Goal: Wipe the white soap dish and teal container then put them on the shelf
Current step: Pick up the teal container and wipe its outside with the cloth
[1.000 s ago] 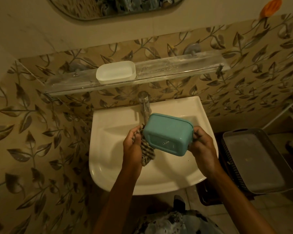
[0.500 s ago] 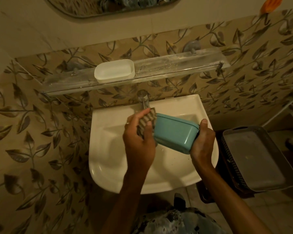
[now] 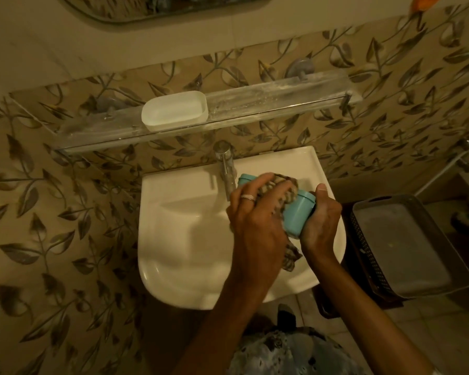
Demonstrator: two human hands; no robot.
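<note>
The white soap dish (image 3: 174, 113) stands on the glass wall shelf (image 3: 268, 100), left of its middle. Over the white sink (image 3: 184, 239) my right hand (image 3: 321, 220) grips the right end of the teal container (image 3: 298, 213). My left hand (image 3: 255, 212), with a ring on one finger, presses a checked cloth (image 3: 279, 189) onto the top of the container and covers most of it. A tail of the cloth hangs below the hands.
A chrome tap (image 3: 225, 163) rises just left of the container. A dark mesh basket holding a grey tray (image 3: 406, 247) sits to the right of the sink. The shelf's right half is bare but dusty. Leaf-patterned tiles cover the walls.
My left hand has slid the cloth from the container's left end up over its top. The container has tilted and shifted slightly right; the soap dish has stayed put.
</note>
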